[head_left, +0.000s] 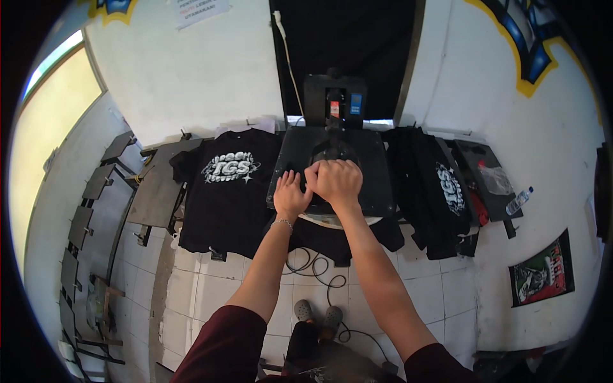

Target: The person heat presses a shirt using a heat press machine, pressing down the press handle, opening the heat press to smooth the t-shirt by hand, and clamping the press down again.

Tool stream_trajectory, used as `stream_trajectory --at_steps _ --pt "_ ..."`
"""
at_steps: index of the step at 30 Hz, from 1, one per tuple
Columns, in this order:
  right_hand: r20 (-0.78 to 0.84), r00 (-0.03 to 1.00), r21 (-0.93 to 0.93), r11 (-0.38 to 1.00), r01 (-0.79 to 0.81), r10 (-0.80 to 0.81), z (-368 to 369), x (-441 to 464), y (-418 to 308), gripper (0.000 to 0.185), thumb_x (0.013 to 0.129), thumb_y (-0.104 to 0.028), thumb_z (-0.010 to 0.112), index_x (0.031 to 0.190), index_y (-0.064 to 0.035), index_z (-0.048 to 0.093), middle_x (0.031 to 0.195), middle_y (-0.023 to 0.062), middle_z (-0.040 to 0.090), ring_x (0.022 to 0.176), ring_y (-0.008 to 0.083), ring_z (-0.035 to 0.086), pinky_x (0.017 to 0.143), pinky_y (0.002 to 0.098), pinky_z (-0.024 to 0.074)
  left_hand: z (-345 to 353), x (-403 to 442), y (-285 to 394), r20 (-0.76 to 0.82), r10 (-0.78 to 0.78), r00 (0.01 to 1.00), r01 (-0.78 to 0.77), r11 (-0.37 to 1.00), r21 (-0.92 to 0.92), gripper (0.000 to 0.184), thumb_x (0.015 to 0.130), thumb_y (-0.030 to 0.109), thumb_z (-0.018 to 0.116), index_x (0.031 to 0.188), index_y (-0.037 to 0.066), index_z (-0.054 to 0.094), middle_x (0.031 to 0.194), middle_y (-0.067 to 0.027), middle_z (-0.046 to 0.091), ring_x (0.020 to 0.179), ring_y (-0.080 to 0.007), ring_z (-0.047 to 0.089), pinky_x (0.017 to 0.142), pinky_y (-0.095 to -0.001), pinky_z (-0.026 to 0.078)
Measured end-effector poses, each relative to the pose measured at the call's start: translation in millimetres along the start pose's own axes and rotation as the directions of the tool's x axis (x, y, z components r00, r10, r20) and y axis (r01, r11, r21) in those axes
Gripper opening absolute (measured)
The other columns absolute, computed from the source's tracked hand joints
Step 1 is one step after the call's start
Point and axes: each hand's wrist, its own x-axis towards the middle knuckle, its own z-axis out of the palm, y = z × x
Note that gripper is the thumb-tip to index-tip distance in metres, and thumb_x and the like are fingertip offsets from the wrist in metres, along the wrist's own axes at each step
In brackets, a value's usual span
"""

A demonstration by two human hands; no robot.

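In front of me stands a black heat press (377,169), its upper plate lowered, with dark fabric sticking out below its front edge. My right hand (335,181) is closed in a fist around the press handle (327,150), most of which it hides. Beside it, my left hand (291,195) lies flat on the plate's left side, fingers stretched out. To the left, a black T-shirt (220,214) is spread out with a white "TGS" print facing up. Another black T-shirt (424,204) with a similar print lies to the right of the press.
A plastic bottle (520,200) and a clear plastic bag (495,179) are on the right-hand board. Black cables (327,281) trail over the tiled floor by my feet. Along the left wall runs a row of dark boards (81,225).
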Motion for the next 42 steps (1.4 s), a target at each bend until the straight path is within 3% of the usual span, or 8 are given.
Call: stream_trajectory --at_steps 9,42 --pt "0.024 1.000 0.005 1.000 -0.009 0.009 2.0 -3.0 0.6 0.027 0.076 -0.022 0.065 0.051 -0.0105 0.066 0.051 0.0072 0.064 0.047 0.0225 0.063 0.054 0.0344 0.0514 -2.7 -0.2 0.2 0.032 -0.001 0.999 0.001 1.000 -0.021 0.064 0.094 0.046 0.058 0.134 -0.004 0.065 0.143 -0.0243 0.061 0.141 -0.0368 0.051 0.122 -0.0454 0.034" --pt "-0.041 0.999 0.006 0.999 0.033 -0.033 3.7 -2.0 1.9 0.027 0.075 -0.022 0.065 0.050 -0.0111 0.064 0.050 0.0059 0.062 0.046 0.0214 0.061 0.053 0.0339 0.0491 1.2 4.2 -4.5 0.078 0.020 0.997 -0.019 1.000 -0.015 0.066 0.092 0.045 0.058 0.139 -0.002 0.062 0.148 -0.0235 0.057 0.144 -0.0361 0.047 0.123 -0.0450 0.032"
